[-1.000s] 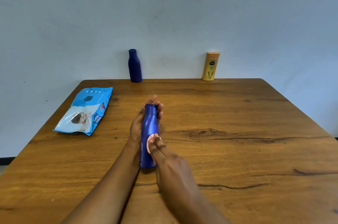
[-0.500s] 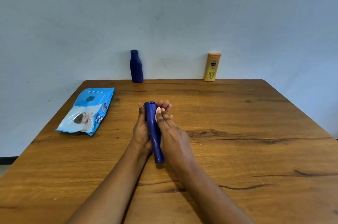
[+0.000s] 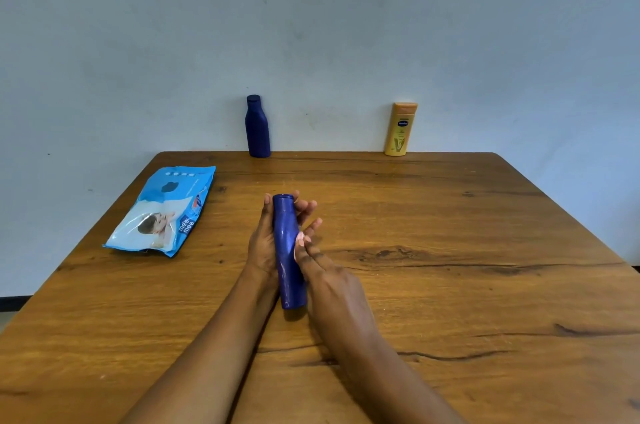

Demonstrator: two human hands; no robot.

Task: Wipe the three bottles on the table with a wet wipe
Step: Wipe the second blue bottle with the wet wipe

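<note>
our right hand (image 3: 332, 285) lays almost straight fingers on the blue bottle (image 3: 287, 250); if a wipe is under them, we cannot tell. our left hand (image 3: 263, 243) curls around this bottle, close to the table (image 3: 450, 285). a wet, smooth bottle may slip out and roll. far behind it stand the dark bottle (image 3: 258, 127) and the yellow bottle (image 3: 401, 129).

Left hand (image 3: 265, 243): cupped beneath and left of the slim blue plastic bottle (image 3: 287, 250), thumb and fingers curled round it. Right hand (image 3: 334, 283): right of bottle, extended fingertips pressing its side. Forearms bare.
</note>
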